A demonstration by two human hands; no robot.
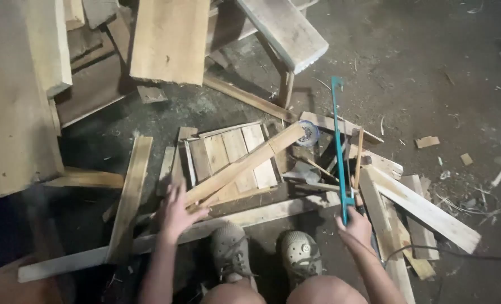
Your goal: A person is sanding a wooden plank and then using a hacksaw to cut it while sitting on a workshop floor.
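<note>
My right hand (354,224) grips the handle of a teal-framed hacksaw (338,141) that points away from me over the wood pile. My left hand (178,211) has its fingers spread and rests on the near end of a diagonal wooden slat (245,164). That slat lies across a small slatted wooden panel (228,152) on the dark floor. My two feet in grey perforated clogs (264,250) stand just behind a long pale plank (149,242) lying crosswise.
Large boards (14,95) lean at the left, and more planks (171,39) are stacked at the top. Loose offcuts (419,211) lie at the right, with a round blue-white object (309,133) among them. A black cable (464,254) runs along the floor at the lower right.
</note>
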